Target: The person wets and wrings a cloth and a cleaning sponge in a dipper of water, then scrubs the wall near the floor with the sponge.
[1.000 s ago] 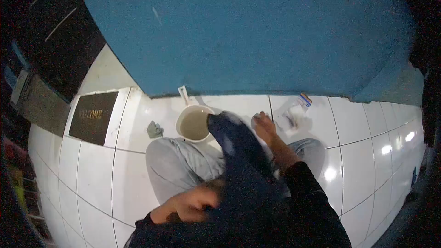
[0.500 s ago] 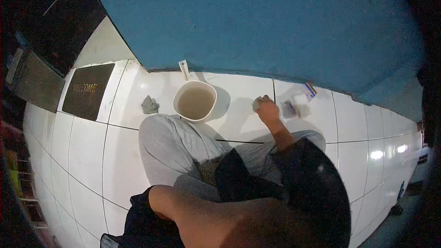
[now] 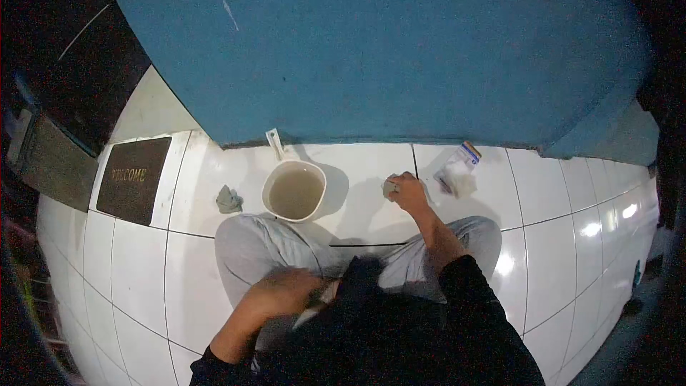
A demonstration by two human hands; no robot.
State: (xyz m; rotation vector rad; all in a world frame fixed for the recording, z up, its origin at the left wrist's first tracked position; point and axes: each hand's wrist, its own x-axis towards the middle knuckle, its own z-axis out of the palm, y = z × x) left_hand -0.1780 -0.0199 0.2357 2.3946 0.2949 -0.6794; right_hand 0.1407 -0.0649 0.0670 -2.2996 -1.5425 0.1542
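Note:
On the white tiles, my right hand (image 3: 409, 193) has its fingers closed over a small greyish crumpled cloth (image 3: 390, 187), pressing it to the floor. My left hand (image 3: 291, 290) is over my lap, smeared by motion; its fingers are not clear. A white water dipper (image 3: 275, 146) stands upright in front of my left knee, its handle toward the wall, with cloudy water (image 3: 294, 194) inside. Left of it lies another crumpled grey cloth (image 3: 229, 200). Just right of my right hand is a clear plastic packet (image 3: 457, 174) with a blue and orange top edge and something dark inside.
A blue wall (image 3: 371, 57) rises right behind the dipper and packet. At the left lies a dark doormat (image 3: 133, 180) reading WELCOME. My crossed legs in grey trousers (image 3: 250, 250) border the near side of the floor area.
My left forearm has swung from across the bottom of the view to the left, bringing the hand over my lap. The view has tilted up; my right hand stays low on the cloth.

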